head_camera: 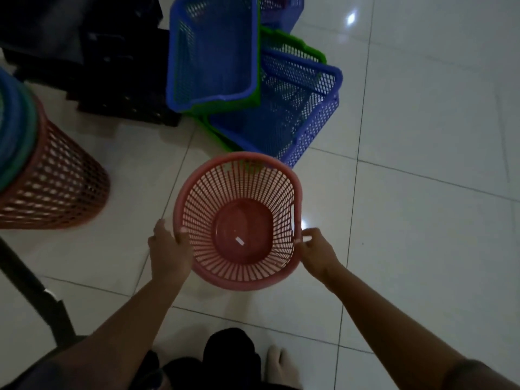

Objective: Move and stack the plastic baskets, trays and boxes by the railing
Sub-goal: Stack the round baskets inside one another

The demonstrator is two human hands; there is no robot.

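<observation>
While you stand on the white tiled floor [408, 164], your foot [281, 364] shows at the bottom edge of the view, beside dark clothing. Both bare forearms reach forward and upward from there.

Your left hand [168, 249] grips the left rim of the pink round basket [239, 220]; the thumb curls over the rim onto the inner slats, and the remaining fingers lie on the outer wall. Your right hand [312, 249] pinches the right rim just below the handle slot [294, 218], with the fingertips curled on the rim edge. The pink round basket therefore sits between your two hands, mouth facing up toward the camera and tilted slightly. Whether its base touches the floor cannot be determined. A small white label [240, 241] lies on the solid base inside.

Left of the basket, well apart from it, a red mesh bin [56, 190] stands with blue and green rims [17, 130] nested in its mouth. A dark post [31, 288] runs diagonally across the lower left.

Directly beyond the pink round basket, just behind its far rim, a blue rectangular mesh basket [306, 114] rests on the floor, nested in a green basket [292, 47]. A second blue rectangular basket [213, 49] stands tilted up on its left, also backed by a green shell. Black crates [118, 80] occupy the far left, dim and indistinct.
</observation>
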